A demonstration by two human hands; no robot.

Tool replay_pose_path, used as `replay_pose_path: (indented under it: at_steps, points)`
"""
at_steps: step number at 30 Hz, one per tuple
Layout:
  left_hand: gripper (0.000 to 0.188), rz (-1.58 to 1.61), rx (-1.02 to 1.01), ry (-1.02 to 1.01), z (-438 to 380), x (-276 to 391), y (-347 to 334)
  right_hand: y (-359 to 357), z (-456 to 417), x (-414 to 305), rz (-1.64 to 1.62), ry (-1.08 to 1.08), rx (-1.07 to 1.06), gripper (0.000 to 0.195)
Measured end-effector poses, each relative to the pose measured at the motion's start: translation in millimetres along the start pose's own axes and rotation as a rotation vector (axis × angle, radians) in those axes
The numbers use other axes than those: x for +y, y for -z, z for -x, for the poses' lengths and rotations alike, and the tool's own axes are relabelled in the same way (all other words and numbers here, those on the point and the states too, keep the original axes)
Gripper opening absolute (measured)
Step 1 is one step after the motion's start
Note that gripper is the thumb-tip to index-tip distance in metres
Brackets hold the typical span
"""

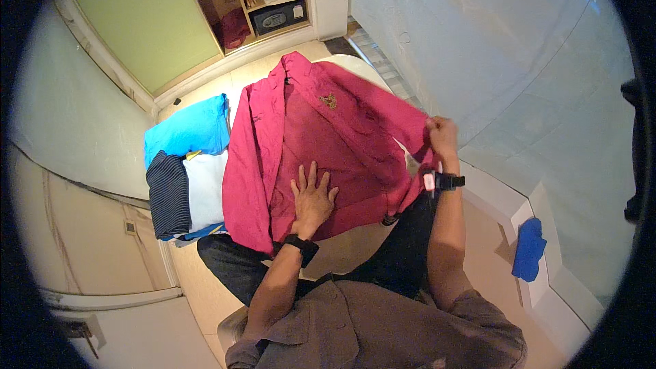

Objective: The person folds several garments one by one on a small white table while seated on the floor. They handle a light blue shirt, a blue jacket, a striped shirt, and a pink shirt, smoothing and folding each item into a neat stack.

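A crimson jacket (328, 133) lies spread before me with its front parted and the darker inner side showing. An embroidered emblem marks its chest. My left hand (313, 203) presses flat on the inner back near the hem, fingers apart. At the right, my right hand (442, 136) grips the jacket's sleeve (405, 120) with closed fingers. The other sleeve (248, 184) runs down the left side towards my knee. Beneath the jacket, a pale surface (348, 253) shows near my legs.
Left of the jacket lie a folded bright blue garment (187, 125), a dark striped one (168, 197) and a white one (206, 184). A blue cloth (529, 249) rests on a white ledge at right. Plastic sheeting (492, 51) hangs beyond. An open wardrobe (243, 5) holds clothes and a safe (279, 18).
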State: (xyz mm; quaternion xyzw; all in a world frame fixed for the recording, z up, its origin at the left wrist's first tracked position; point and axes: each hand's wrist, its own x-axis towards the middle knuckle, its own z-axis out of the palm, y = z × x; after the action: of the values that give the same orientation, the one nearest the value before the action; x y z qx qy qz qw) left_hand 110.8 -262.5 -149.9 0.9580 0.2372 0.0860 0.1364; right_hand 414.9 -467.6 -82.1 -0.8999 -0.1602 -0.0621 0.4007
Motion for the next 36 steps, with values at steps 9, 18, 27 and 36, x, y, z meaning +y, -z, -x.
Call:
replay_pose_path:
  at_steps: [9, 18, 27, 36]
  points:
    - [0.051, 0.105, -0.062, 0.081, 11.0, 11.5, 21.1, -6.2, 39.0, -40.6, 0.353, 0.187, 0.083, 0.034]
    - [0.016, 0.432, 0.211, 0.039, 96.1, 17.2, 38.6, -40.0, 215.4, -56.2, 0.342, 0.369, 0.085, 0.05]
    - [0.018, 0.595, 0.198, 0.154, 102.5, 24.7, 25.5, -34.6, 207.1, -57.2, 0.185, 0.322, 0.099, 0.045]
    - [0.017, 0.695, 0.199, 0.251, 106.3, 24.8, -1.0, -12.6, 212.5, -36.1, 0.2, -0.031, -0.14, 0.051]
